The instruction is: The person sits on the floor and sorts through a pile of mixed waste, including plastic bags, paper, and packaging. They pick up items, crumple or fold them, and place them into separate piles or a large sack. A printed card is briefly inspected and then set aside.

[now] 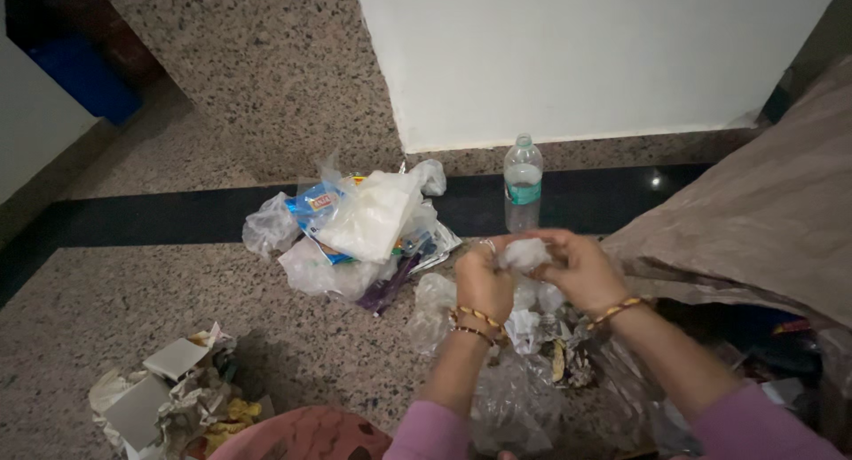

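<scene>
Both of my hands meet over a speckled stone floor, gripping one crumpled piece of clear plastic film (524,253). My left hand (484,278) pinches its left side and my right hand (577,267) pinches its right side. Bangles circle both wrists, and pink sleeves cover my forearms. Directly beneath the hands lies a loose heap of clear plastic wrap and crumpled wrappers (515,371).
A pile of plastic bags and packets (355,229) lies to the left, and a clear water bottle (522,185) stands upright behind my hands. Torn cardboard and paper scraps (169,398) sit at lower left. A large brown sack (763,212) fills the right. A white wall (577,52) rises behind.
</scene>
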